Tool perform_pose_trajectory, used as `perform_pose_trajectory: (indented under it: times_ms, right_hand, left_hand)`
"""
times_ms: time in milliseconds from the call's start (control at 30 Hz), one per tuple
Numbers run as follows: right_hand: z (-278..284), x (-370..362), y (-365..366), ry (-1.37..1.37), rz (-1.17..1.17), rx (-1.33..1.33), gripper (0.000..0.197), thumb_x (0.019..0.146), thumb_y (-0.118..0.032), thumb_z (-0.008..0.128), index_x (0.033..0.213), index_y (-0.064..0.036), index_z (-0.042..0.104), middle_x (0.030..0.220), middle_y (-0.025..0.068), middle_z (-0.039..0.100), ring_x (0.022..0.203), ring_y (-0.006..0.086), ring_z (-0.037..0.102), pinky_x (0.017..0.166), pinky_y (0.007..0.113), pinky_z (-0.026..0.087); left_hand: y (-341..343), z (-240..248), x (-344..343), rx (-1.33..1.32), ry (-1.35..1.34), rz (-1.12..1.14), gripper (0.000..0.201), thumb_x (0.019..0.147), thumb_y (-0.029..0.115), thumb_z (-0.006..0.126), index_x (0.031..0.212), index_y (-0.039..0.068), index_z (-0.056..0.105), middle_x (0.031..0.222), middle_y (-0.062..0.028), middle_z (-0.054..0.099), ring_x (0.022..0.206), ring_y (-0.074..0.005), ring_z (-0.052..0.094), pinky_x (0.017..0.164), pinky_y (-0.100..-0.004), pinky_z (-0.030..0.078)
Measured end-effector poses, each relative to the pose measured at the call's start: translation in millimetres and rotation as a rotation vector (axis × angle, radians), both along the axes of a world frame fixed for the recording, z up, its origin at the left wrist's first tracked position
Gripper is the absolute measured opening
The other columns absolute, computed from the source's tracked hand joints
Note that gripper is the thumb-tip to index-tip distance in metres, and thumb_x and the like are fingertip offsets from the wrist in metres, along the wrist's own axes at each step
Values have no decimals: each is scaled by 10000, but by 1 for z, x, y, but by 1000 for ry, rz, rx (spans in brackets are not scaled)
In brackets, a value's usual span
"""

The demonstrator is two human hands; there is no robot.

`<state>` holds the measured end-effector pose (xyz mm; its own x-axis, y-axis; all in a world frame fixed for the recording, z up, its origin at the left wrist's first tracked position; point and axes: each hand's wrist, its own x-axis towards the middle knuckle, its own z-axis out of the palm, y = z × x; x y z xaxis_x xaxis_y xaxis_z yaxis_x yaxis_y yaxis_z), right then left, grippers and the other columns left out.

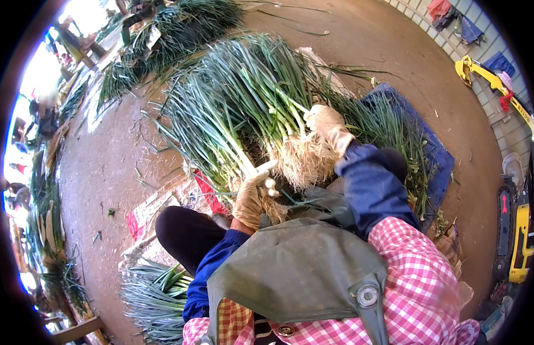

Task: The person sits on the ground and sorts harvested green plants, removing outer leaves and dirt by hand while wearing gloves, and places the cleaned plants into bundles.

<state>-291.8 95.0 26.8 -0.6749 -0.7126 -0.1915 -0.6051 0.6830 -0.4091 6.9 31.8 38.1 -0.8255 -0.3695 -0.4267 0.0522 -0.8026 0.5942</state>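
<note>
In front of my lap lies a big heap of green onions (249, 86), their green leaves pointing away from me. Pale stringy roots (304, 161) bunch up at the near end. My left hand (249, 198), in a tan work glove, is closed around a few green onions whose white bases and roots stick out beside the fingers. The right hand (327, 122), gloved the same way, grips green onion stalks just above the root bunch. The fingertips of that hand are partly hidden by the stalks.
More green onions lie on a blue sheet (442, 152) to the right, by my left knee (183, 233), and in a far pile (192, 23). A printed sack (163, 201) is on the floor. A yellow-and-black tool (519, 241) stands at the right near a tiled wall (479, 52).
</note>
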Motion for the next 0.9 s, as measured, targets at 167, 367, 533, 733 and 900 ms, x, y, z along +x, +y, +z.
perform_pose_trajectory:
  times_ms: [167,367,533,733,900]
  right_hand:
    - [47,100,43,-113,132,-54,307,890,-343,562,968,-53,627,840,118,658,753,269,636,685,347,526]
    - [27,146,49,-252,727,78,532,819,-438,600,1017,55,637,917,221,669,833,320,646,729,387,506]
    - [4,85,29,-1051,216,-316,335,938,-394,549,954,-77,660,753,59,676,546,119,588,437,238,447]
    - [-29,89,-20,-1383,77,-554,490,909,-472,578,1120,-32,627,987,85,679,777,126,635,652,263,517]
    - [1,134,-48,-336,6,-106,332,932,-378,560,883,-69,669,735,59,690,719,214,657,595,343,496]
  left_hand:
    - [14,-15,-28,125,-38,20,403,915,240,571,1219,-25,568,857,-132,661,691,-219,658,753,-344,587]
    - [4,-88,-33,-19,74,-193,302,920,218,576,1020,-64,619,920,-142,673,765,-199,669,692,-340,581]
    - [15,-40,-19,202,21,-90,335,924,214,556,1079,-82,578,978,-184,652,888,-322,655,853,-426,545]
    - [21,-38,-24,250,328,-62,309,905,186,577,1084,-66,570,1005,-217,644,933,-365,638,857,-497,522]
    - [-2,-65,0,313,268,-126,353,929,199,554,1146,-79,566,931,-193,659,821,-301,656,734,-414,557]
